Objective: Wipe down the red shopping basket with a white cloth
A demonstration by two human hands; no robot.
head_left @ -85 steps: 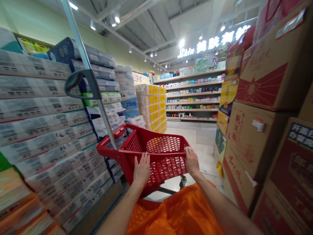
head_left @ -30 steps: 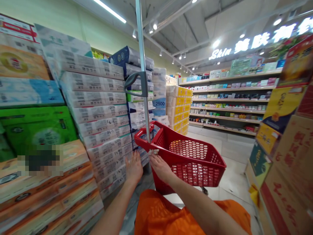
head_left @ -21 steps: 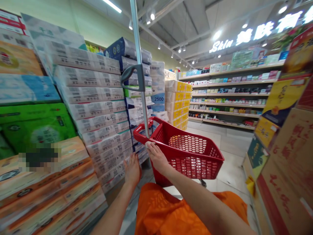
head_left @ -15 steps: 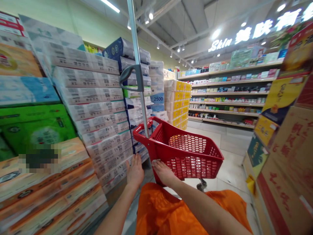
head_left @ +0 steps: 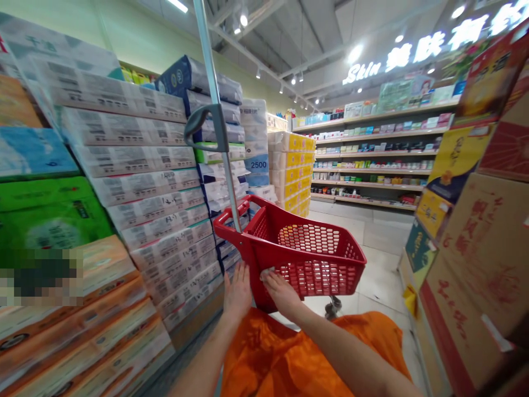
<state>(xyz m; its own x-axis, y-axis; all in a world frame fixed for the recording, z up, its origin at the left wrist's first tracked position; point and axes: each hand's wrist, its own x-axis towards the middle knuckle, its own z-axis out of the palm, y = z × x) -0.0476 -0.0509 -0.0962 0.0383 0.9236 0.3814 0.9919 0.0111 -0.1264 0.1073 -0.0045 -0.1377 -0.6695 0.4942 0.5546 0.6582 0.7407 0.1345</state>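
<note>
Both hands are up at the near end of the red trolley basket (head_left: 318, 274) now. Our left hand (head_left: 238, 289) is spread flat, fingers straight and together, gripping nothing, right at the basket's near corner. We cannot tell whether the palm actually touches the plastic.

Our right hand (head_left: 283, 291) sits just beside it, fingers forward against the basket's near wall. A small pale scrap (head_left: 267, 271) pokes out from under the fingertips, and we cannot tell whether it is gripped or only pressed there.

The basket tilts away ahead of both hands, a wheel (head_left: 332, 307) showing beneath it just beyond the right hand. A metal pole (head_left: 226, 173) rises from its rim above the left hand, carrying a grey handle (head_left: 202, 118).

Stacked tissue packs (head_left: 152, 209) stand close beside the left hand, and cardboard boxes (head_left: 483, 248) stand well off to the right. Orange fabric (head_left: 281, 358) lies below both wrists, and stocked shelves (head_left: 372, 160) run far ahead.
</note>
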